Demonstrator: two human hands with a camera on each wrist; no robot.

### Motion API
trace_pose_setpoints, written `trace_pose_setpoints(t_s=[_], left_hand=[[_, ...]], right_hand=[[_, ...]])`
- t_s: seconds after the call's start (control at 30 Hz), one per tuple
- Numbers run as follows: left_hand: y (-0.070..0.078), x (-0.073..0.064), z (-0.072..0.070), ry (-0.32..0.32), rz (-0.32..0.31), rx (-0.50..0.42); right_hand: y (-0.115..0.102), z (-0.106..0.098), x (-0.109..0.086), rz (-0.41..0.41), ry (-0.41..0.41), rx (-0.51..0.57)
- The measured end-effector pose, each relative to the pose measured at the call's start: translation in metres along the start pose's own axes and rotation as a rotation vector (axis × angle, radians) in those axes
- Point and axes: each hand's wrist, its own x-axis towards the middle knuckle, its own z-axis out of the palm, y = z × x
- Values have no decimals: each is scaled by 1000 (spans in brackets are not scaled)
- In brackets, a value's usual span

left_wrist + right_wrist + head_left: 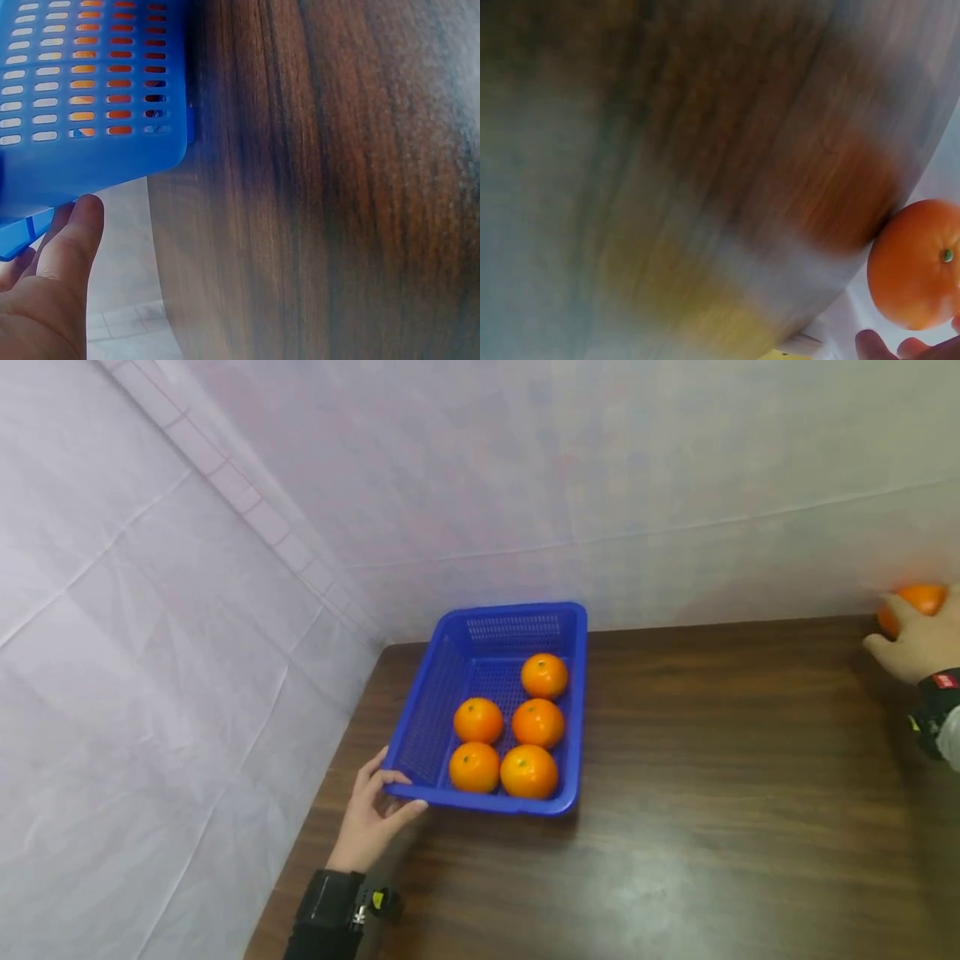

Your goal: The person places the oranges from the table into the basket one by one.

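Note:
A blue plastic basket (580,710) with slotted sides stands toward the left of the table, holding several oranges (529,772). My left hand (369,827) grips its near left corner, thumb on the near side and fingers over the left rim. In the left wrist view the thumb (71,247) lies beside the basket wall. At the far right, my right hand (924,639) is at a single orange (922,599) by the back wall, a finger across it. In the right wrist view, fingertips (871,346) show just below that orange (911,266), the thumb apart from it.
The brown wood-grain table (712,760) stretches between the basket and the right hand. A pale sheet-covered wall (637,485) rises along the back edge, and another pale sheet (150,693) hangs on the left.

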Motion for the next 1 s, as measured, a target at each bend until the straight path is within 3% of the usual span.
trace_pose_setpoints(t_s=[0.23, 0.57, 0.73, 1.0], left_hand=[[-1, -12, -2, -7, -21, -22], [1, -17, -4, -18, 36, -4], [1, -17, 0, -24, 61, -18], [2, -18, 4, -39, 64, -14]], right_hand=[[8, 8, 0, 2, 33, 42], [15, 14, 4, -58, 125, 84], [23, 14, 5, -41, 140, 89], [40, 19, -11, -69, 145, 135]])
